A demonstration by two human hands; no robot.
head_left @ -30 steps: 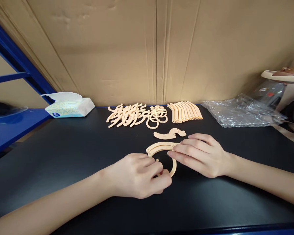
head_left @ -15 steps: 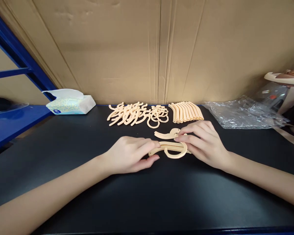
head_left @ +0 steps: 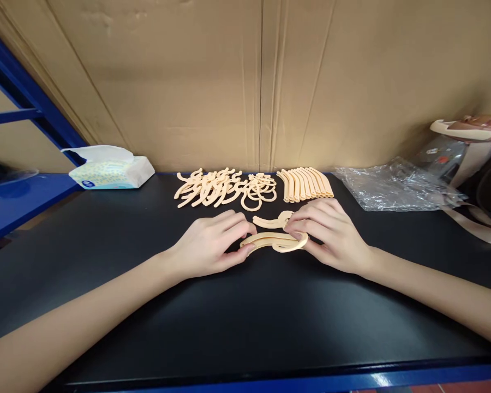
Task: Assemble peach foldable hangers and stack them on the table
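Observation:
A beige curved hanger arm [head_left: 265, 238] lies across the black table between my hands. My left hand [head_left: 213, 244] pinches its left end between thumb and fingers. Against its right end lies a beige hanger hook [head_left: 288, 247], its curve toward me. My right hand [head_left: 331, 234] has its fingers closed around the hook's base and the arm's right end; the fingers hide where the two meet. Just beyond, touching or close to my right fingertips, rests another beige piece [head_left: 265, 222] with a rounded end.
At the back lie a loose pile of beige arm pieces [head_left: 207, 188], a heap of hooks [head_left: 259, 191] and a neat row of arms [head_left: 306, 184]. A tissue pack [head_left: 110, 169] stands left, a clear plastic bag [head_left: 396, 183] right, before a cardboard wall [head_left: 188, 82].
The hook has tipped flatter toward the arm. My left thumb and fingers have shifted at the arm's left end. The whole view has moved slightly.

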